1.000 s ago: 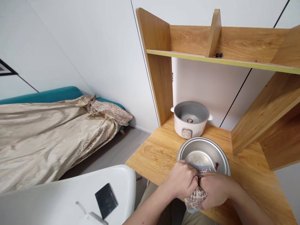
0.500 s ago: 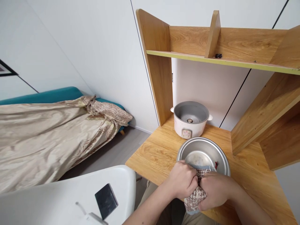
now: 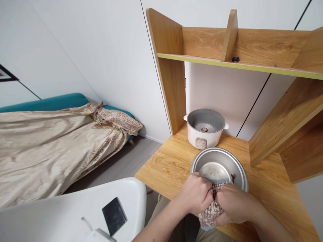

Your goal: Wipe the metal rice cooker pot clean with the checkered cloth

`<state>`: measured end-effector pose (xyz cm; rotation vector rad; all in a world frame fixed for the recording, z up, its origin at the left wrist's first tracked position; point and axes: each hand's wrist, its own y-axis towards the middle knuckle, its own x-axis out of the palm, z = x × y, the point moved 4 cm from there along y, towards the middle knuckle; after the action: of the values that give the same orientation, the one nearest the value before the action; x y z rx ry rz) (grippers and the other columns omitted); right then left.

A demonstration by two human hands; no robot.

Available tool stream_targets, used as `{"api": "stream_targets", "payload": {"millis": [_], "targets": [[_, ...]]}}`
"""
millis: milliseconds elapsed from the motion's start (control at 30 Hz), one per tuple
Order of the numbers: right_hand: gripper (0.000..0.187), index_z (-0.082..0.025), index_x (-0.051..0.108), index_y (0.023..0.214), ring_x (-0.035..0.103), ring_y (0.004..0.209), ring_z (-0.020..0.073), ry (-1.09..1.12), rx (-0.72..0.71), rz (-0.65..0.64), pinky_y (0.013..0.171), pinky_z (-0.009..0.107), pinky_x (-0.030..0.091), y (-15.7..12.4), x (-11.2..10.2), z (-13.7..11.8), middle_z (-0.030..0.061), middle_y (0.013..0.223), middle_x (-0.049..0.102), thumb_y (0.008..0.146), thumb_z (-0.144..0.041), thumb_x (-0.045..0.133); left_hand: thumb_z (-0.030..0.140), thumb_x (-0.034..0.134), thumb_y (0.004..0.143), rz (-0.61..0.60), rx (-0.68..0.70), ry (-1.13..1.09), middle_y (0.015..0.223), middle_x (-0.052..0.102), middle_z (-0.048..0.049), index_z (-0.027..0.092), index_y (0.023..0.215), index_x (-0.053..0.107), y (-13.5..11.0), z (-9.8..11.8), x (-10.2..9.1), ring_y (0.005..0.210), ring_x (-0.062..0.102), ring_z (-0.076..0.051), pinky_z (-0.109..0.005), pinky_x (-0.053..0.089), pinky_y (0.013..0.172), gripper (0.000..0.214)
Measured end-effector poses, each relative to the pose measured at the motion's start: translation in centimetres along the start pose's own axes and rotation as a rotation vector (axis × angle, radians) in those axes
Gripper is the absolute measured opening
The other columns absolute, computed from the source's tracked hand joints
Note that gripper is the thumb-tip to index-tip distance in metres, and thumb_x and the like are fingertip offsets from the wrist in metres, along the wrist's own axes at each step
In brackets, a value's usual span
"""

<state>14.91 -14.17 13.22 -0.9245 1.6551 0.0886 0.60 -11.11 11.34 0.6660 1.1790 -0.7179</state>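
Head view: the left hand (image 3: 197, 197) and the right hand (image 3: 233, 205) are both closed tight on a patterned cloth (image 3: 211, 211), knuckles pressed together, at the near edge of a wooden desk (image 3: 164, 164). The cloth bunches between the fists and hangs just below them. Directly behind the hands sits a metal pot (image 3: 219, 165), the cloth's top edge touching its near rim. Farther back stands a white rice cooker (image 3: 205, 128), lid off. To the left, a phone (image 3: 114, 215) lies on a white table (image 3: 63, 211).
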Motion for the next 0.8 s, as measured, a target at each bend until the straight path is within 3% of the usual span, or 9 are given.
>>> {"api": "stream_targets", "payload": {"millis": [200, 333, 667, 800], "targets": [[0.048, -0.022, 0.090, 0.118, 0.083, 0.107, 0.0394, 0.063, -0.009, -0.075, 0.085, 0.041, 0.058, 0.23, -0.38, -0.12, 0.0154, 0.118, 0.091, 0.082, -0.052, 0.083, 0.030, 0.059, 0.096, 0.007, 0.005, -0.005, 0.077, 0.076, -0.0061, 0.023, 0.075, 0.058, -0.01, -0.01, -0.09, 0.066, 0.067, -0.023, -0.042, 0.047, 0.077, 0.022], [0.044, -0.023, 0.090, 0.113, 0.083, 0.104, 0.0364, 0.087, -0.022, -0.082, 0.084, 0.039, 0.057, 0.55, -0.12, -0.03, 0.0130, 0.115, 0.091, 0.082, -0.052, 0.080, 0.030, 0.058, 0.097, 0.004, 0.007, -0.002, 0.078, 0.076, -0.0060, 0.023, 0.075, 0.057, 0.06, -0.05, -0.04, 0.066, 0.067, -0.023, -0.043, 0.046, 0.077, 0.023], [0.048, -0.020, 0.090, 0.113, 0.084, 0.108, 0.0411, 0.089, -0.011, -0.089, 0.087, 0.042, 0.059, 0.62, 0.05, 0.06, 0.0185, 0.115, 0.090, 0.083, -0.054, 0.076, 0.031, 0.058, 0.098, -0.012, 0.000, 0.007, 0.080, 0.078, -0.0059, 0.023, 0.075, 0.055, 0.09, -0.02, -0.09, 0.068, 0.068, -0.023, -0.043, 0.045, 0.076, 0.025], [0.044, -0.021, 0.090, 0.112, 0.084, 0.107, 0.0400, 0.084, -0.018, -0.082, 0.088, 0.042, 0.059, 0.63, 0.05, -0.05, 0.0163, 0.115, 0.091, 0.083, -0.052, 0.075, 0.030, 0.058, 0.098, -0.017, -0.004, 0.009, 0.080, 0.078, -0.0060, 0.023, 0.075, 0.056, 0.04, 0.03, -0.18, 0.069, 0.069, -0.023, -0.044, 0.045, 0.076, 0.024]]}}
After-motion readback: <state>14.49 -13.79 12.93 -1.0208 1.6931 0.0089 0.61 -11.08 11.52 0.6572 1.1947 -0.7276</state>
